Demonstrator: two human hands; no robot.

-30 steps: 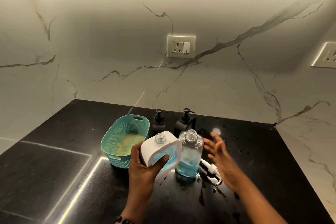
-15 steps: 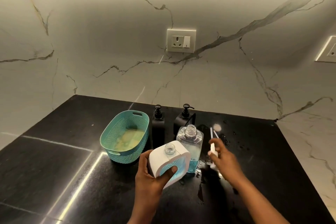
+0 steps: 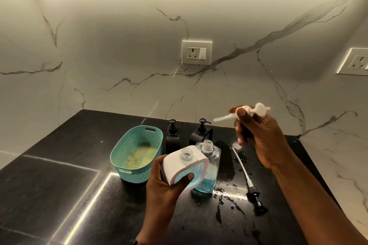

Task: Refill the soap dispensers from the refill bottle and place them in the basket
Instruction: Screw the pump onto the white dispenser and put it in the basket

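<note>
My left hand point(image 3: 165, 191) grips a white soap dispenser point(image 3: 184, 163) with a blue window, tilted, its neck uncapped. Right behind it a clear refill bottle point(image 3: 208, 173) with blue liquid stands uncapped on the black counter. My right hand point(image 3: 260, 137) is raised above the counter and holds a white pump head point(image 3: 251, 111) with its tube pointing left. A teal basket point(image 3: 137, 155) sits left of the bottles and holds no dispenser. Two black pump dispensers point(image 3: 172, 135) point(image 3: 200, 132) stand behind, by the wall.
A black pump with a long white tube point(image 3: 247, 177) lies on the counter right of the refill bottle, among spilled drops and wet streaks point(image 3: 225, 195). Marble wall behind carries a socket point(image 3: 196, 52); another socket point(image 3: 356, 61) is at far right.
My right hand picked the white pump head off the counter and lifted it up to the right. The left hand kept hold of the white dispenser.
</note>
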